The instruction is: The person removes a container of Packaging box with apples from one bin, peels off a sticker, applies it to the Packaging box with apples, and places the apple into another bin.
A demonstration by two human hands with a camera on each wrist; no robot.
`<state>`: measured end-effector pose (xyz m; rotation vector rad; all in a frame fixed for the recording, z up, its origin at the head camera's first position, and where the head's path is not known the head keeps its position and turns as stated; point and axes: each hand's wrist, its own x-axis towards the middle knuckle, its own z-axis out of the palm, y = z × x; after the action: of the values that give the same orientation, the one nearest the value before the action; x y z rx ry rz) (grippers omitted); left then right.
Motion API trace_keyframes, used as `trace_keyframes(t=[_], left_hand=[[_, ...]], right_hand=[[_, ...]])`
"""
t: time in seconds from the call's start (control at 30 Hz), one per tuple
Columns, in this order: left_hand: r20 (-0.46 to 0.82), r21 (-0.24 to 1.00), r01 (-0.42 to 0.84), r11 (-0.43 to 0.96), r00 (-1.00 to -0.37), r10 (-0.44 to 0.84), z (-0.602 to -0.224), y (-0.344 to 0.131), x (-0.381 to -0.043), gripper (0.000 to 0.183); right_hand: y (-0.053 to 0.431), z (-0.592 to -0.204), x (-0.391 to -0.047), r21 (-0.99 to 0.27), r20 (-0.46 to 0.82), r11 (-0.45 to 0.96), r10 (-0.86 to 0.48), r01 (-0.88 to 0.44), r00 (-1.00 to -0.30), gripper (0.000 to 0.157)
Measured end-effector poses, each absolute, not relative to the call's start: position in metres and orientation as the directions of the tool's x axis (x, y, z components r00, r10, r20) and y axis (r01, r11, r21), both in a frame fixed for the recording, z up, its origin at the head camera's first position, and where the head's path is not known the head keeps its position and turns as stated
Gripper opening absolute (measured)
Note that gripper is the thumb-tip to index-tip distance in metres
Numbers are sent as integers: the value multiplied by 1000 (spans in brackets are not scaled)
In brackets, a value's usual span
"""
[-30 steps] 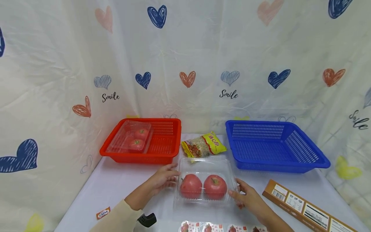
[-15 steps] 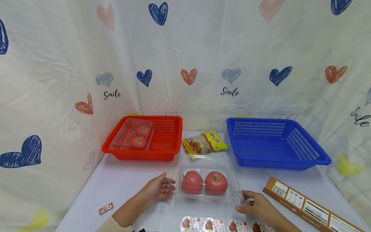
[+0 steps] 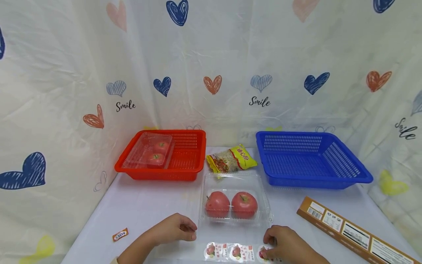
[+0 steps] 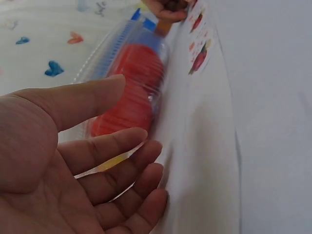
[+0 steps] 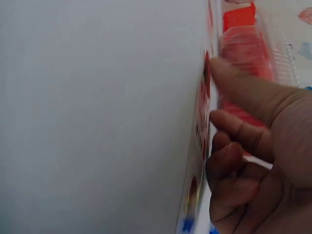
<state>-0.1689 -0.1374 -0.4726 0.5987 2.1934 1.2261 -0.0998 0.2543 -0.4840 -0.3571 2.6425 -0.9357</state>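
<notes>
Sticker strip (image 3: 243,253) lies by the worktop's (image 3: 171,196) front edge, near mid-width. Right hand (image 3: 286,242) is at its right part: grip part-wide, thumb and forefinger apart; can't tell from here if the tips touch it. Left hand (image 3: 176,230) is off the strip's left end, grip wide, fingers relaxed. Clear box (image 3: 235,181) with two apples (image 3: 244,205) sits mid-worktop. Red basket (image 3: 161,175) back left corner, blue basket (image 3: 313,182) back right, snack bag (image 3: 229,161) between them.
</notes>
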Motion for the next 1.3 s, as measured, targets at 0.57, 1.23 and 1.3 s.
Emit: trace_keyframes(t=[0.57, 1.23, 1.3], left_hand=[[-112, 470, 490, 734, -792, 600, -494, -114, -150, 32], [-186, 479, 434, 763, -799, 572, -488, -106, -147, 33], [-220, 539, 389, 747, -791, 571, -487, -106, -149, 36]], right_hand=[[242, -485, -101, -605, -206, 786, -307, -126, -929, 35], [237, -484, -104, -629, -251, 770, -325, -101, -912, 32], [237, -484, -104, -630, -247, 769, -331, -109, -911, 32]])
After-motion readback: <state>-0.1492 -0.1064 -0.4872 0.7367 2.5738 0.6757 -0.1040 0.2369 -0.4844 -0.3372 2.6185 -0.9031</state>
